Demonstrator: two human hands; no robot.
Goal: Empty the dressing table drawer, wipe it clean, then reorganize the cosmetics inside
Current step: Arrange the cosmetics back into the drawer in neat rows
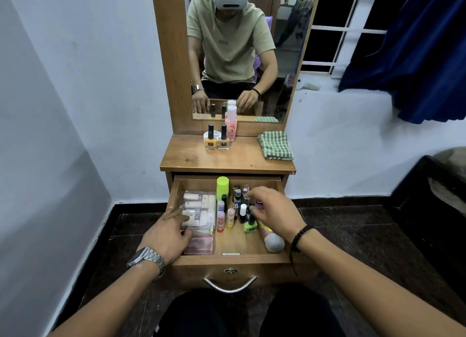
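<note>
Drawer (228,259) pulled fully out below the counter (227,160), filled with cosmetics. Clear organizer box (201,205) of pale tubes along the drawer's left side, a pink flat bottle (200,246) just in front of it. Left hand (167,236) resting on the near left part of that box, fingers (182,219) loosely spread and lying flat over the lid and the tubes, thumb tucked near the front edge; nothing pinched or wrapped. Silver watch (146,258) on the left wrist.

In the drawer's middle, a tall bottle with a lime-green cap (222,185) at the back, small tubes (221,218) upright beside the box, then a cluster of nail polish bottles (240,205), with a neon-green polish bottle (250,224) at the front. Right hand (274,210) hovering over the right side of that cluster, fingers (254,194) curled downward among the bottle tops; cannot tell whether any bottle is actually gripped, since the palm hides the fingertips. A tube with a white rounded cap (273,242) lying beneath the right wrist, at the drawer's right front. Dark bead bracelet (300,236) on the right wrist.

On the counter: two nail polish bottles (216,141) side by side, a white jar behind them, a pink bottle (231,125) upright just to the right, a green checked cloth (276,145) folded at the right end.
</note>
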